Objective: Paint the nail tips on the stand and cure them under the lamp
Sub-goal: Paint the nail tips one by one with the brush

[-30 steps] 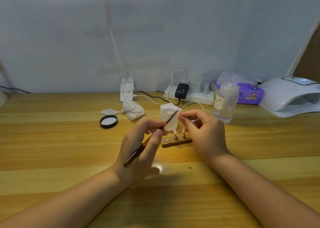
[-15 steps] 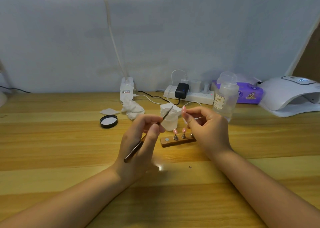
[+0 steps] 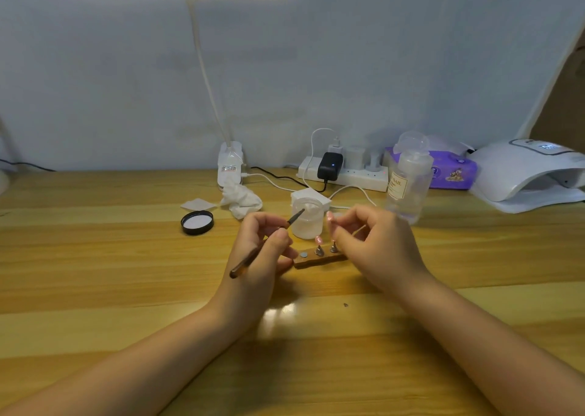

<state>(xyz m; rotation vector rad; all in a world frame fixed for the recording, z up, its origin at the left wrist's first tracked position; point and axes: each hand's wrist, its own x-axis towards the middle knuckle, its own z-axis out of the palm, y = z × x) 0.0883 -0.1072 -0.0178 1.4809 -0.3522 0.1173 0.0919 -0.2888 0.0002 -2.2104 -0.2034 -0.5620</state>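
My left hand (image 3: 258, 257) grips a thin dark brush (image 3: 265, 245) like a pen, its tip pointing up and right in front of a small clear jar (image 3: 307, 222). My right hand (image 3: 370, 248) pinches a pink nail tip (image 3: 330, 218) on its holder, raised above the table. Below and between my hands lies the brown wooden stand (image 3: 318, 260). It carries two metal holders, a pink tip (image 3: 318, 241) on the left one, and a bare round magnet at its left end. The white curing lamp (image 3: 531, 175) sits at the far right.
A black lid (image 3: 197, 222), a crumpled tissue (image 3: 241, 199) and a square wipe lie to the left. Behind stand a power strip (image 3: 345, 173) with cables, a clear pump bottle (image 3: 410, 183), a purple wipes pack (image 3: 449, 170) and a desk lamp base (image 3: 230, 167).
My right hand has drawn the held nail tip away from the brush, to the right. The brush tip has swung slightly left and now sits in front of the jar.
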